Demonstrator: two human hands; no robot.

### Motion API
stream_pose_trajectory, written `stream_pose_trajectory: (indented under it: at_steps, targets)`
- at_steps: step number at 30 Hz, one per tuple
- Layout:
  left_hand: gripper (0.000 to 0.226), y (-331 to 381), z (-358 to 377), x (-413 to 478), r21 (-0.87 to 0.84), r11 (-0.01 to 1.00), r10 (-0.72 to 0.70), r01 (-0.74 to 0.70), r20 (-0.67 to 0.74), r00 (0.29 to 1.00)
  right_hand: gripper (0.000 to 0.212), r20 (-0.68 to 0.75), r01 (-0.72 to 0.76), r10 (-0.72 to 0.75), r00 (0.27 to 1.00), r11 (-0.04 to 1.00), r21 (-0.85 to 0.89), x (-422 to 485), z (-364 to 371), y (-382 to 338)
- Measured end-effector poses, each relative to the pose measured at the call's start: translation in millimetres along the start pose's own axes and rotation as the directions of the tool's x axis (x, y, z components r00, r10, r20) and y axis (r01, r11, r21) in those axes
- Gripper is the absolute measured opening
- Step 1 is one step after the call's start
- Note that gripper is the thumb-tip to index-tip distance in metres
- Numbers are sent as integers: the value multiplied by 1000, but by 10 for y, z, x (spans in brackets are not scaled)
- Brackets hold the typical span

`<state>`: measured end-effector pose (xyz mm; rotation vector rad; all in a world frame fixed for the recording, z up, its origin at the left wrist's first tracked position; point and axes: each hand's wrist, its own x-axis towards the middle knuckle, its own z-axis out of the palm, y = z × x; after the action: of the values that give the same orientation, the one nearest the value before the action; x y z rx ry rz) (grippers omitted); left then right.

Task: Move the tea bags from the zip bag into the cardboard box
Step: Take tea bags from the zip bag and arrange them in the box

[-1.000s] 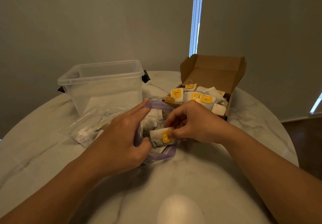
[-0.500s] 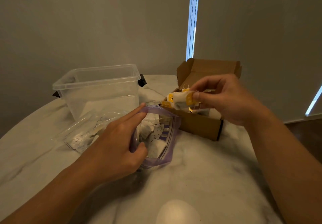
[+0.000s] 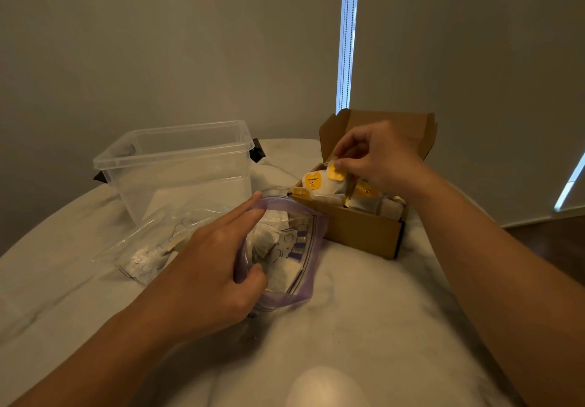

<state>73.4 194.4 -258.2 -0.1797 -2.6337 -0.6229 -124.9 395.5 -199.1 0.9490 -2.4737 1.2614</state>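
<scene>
From the head camera, the right hand point(image 3: 380, 156) has carried its tea bag point(image 3: 335, 174) away from the bag's mouth. It is now over the open cardboard box point(image 3: 364, 232), lower than half a second ago. Finger and thumb pinch the tea bag at its yellow tag, and its lower end already sits among the ones packed below. One more is as good as delivered; only the letting go seems left.

The left hand point(image 3: 209, 267) has not shifted. Its thumb is hooked inside the purple rim of the zip bag point(image 3: 304, 292) and its fingers lie stretched over the top edge, holding the mouth wide.

Under the right hand the box looks nearly full of yellow-tagged tea bags point(image 3: 311, 182), its lid flap standing up behind the knuckles. Inside the zip bag, just past the left thumb, a few pale sachets point(image 3: 262, 242) remain, so I'd say more trips are needed.

Beyond the left fingers stands a clear plastic tub point(image 3: 177, 166); I cannot tell whether it holds anything. A second clear bag point(image 3: 142, 254) lies on the surface point(image 3: 364, 327) beside the left wrist.
</scene>
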Motion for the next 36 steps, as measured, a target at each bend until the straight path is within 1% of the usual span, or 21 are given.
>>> stream_pose_trajectory:
  at_steps: [3,6,9,14,16,19,21,23,25,26,29,32,34,36]
  targets:
    - [82,3,-1,0,-1,1000,0,0,4,1000,19,59,34,-25,998,987,-155,17,77,11]
    - [81,0,-3,4,-3,1000,0,0,-3,1000,24,59,87,-73,996,954,-287,21,150,44]
    - [80,3,-4,0,-5,1000,-6,6,-5,1000,24,45,110,-100,994,924,-367,22,191,74]
    - [82,2,-16,-12,4,1000,2,-2,12,1000,12,-30,114,-135,990,922,-371,-68,153,45]
    - [82,5,-33,-23,-2,1000,22,-22,26,999,9,-77,143,-182,980,923,-357,-162,101,13]
    - [83,26,-57,-37,-2,999,35,-35,64,997,8,-130,201,-240,962,945,-258,-394,40,-91]
    - [83,41,-75,-48,-6,999,46,-46,87,995,9,-128,229,-254,959,957,-178,-566,53,-175]
    - [82,57,-93,-55,-11,998,57,-56,109,992,9,-57,273,-280,958,956,-108,-714,112,-251]
    - [87,76,-107,-58,-10,999,51,-50,131,990,12,82,324,-320,944,945,-39,-818,211,-317]
    - [88,88,-110,-59,-8,999,50,-50,138,989,15,156,355,-346,925,935,-28,-854,271,-339]
    - [84,113,-122,-55,-22,997,72,-70,130,989,19,356,462,-417,837,886,-49,-902,454,-387]
    - [80,109,-121,-57,-31,997,67,-64,125,990,21,533,507,-404,743,861,-53,-910,550,-450]
    - [85,86,-114,-58,-30,998,51,-47,122,991,23,609,532,-380,696,843,-81,-899,570,-490]
    - [88,78,-107,-60,-17,999,35,-33,128,991,24,644,562,-372,668,820,-109,-888,582,-513]
